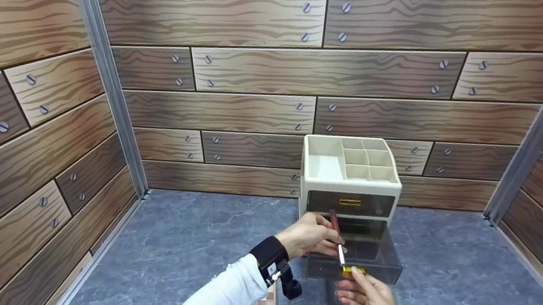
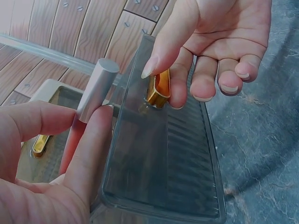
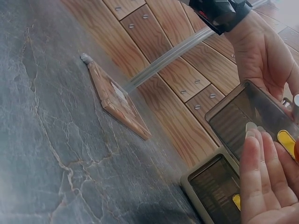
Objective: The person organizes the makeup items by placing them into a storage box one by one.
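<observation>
My left hand (image 1: 309, 234) pinches a slim lip gloss tube (image 2: 98, 88) between thumb and fingers; it has a silver end and a reddish body. The tube is held over the pulled-out lower drawer (image 1: 379, 263), which is dark and see-through. On that drawer's front, my right hand (image 1: 372, 296) pinches the gold handle (image 2: 159, 91) between thumb and index finger, while its other fingers are loosely bent. The drawer belongs to a cream organizer (image 1: 308, 188), whose upper drawer (image 1: 321, 202) is closed. What lies inside the lower drawer is hard to make out.
A flat makeup palette (image 3: 119, 105) lies on the grey marbled tabletop (image 1: 187, 256), partly hidden by my left forearm in the head view. The organizer's top has several compartments. Wood-patterned walls (image 1: 229, 102) stand behind and at both sides.
</observation>
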The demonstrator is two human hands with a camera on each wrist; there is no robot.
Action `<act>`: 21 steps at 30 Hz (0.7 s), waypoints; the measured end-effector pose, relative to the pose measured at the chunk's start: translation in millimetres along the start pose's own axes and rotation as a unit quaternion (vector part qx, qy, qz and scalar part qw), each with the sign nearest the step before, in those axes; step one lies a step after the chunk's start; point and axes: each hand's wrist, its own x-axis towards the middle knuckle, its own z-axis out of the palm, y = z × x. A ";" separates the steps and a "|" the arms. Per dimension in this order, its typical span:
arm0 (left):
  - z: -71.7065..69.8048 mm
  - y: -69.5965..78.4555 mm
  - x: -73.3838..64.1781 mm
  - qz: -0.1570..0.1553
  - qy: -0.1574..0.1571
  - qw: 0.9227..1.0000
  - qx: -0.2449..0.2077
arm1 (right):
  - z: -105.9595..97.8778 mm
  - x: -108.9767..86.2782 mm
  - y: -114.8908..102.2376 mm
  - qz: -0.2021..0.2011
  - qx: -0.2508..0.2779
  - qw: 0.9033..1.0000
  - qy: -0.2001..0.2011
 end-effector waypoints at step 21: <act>18.0 5.4 10.7 -0.025 0.009 0.997 0.067 | -1.7 1.7 0.1 0.007 -0.006 1.000 -0.005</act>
